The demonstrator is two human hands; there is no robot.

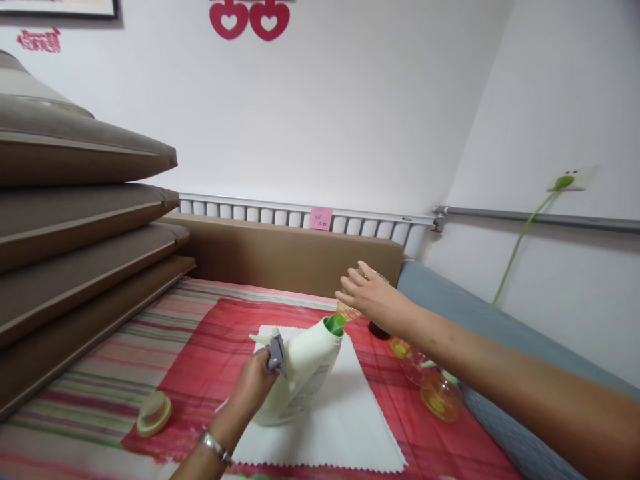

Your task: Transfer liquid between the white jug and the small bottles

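Observation:
My left hand (255, 383) is closed around the side of a white plastic bottle (300, 373) and also grips a grey spray trigger head (275, 353). The bottle is tilted, its green open neck (334, 325) pointing up and right. My right hand (373, 297) is wrapped over a small clear container with yellowish liquid (349, 309), tipped against the green neck. The bottle stands on a white cloth (345, 420) spread over a red sheet (210, 347).
A round cream cap (154, 413) lies on the red sheet at the left. Clear glass bottles with yellow liquid (440, 397) sit at the right by a grey cushion edge (480, 320). Stacked brown cushions (75, 227) fill the left. A brown board and radiator (300, 217) stand behind.

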